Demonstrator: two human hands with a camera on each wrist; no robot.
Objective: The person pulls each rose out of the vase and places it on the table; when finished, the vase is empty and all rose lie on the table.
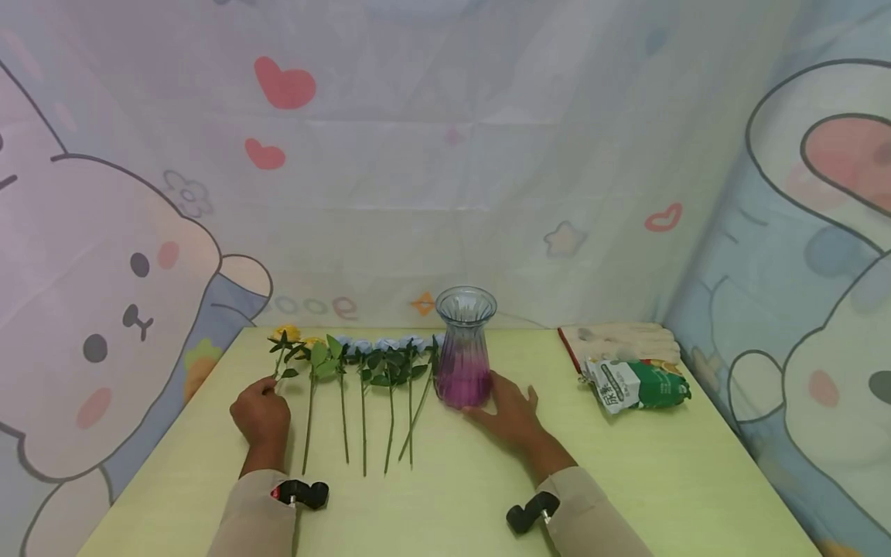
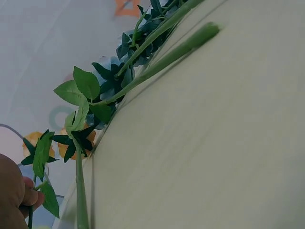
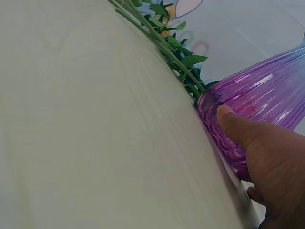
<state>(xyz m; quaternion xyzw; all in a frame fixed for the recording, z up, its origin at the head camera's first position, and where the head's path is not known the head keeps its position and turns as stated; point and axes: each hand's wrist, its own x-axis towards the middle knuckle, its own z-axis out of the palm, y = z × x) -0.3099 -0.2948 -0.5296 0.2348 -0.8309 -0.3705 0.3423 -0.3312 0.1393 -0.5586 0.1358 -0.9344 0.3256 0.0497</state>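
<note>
My left hand pinches the stem of a yellow artificial rose at the left end of a row of flowers. In the left wrist view its fingertips close on that stem just below a leaf. My right hand grips the lower part of a ribbed glass vase, blue at the top and purple at the base. The right wrist view has the thumb against the purple base; the other fingers are mostly hidden. The vase stands upright, with no flowers visible inside.
Between the hands lie several blue roses and another yellow one, stems toward me. At the right rest a green and white packet and pale gloves with a red edge. A printed curtain hangs behind the table.
</note>
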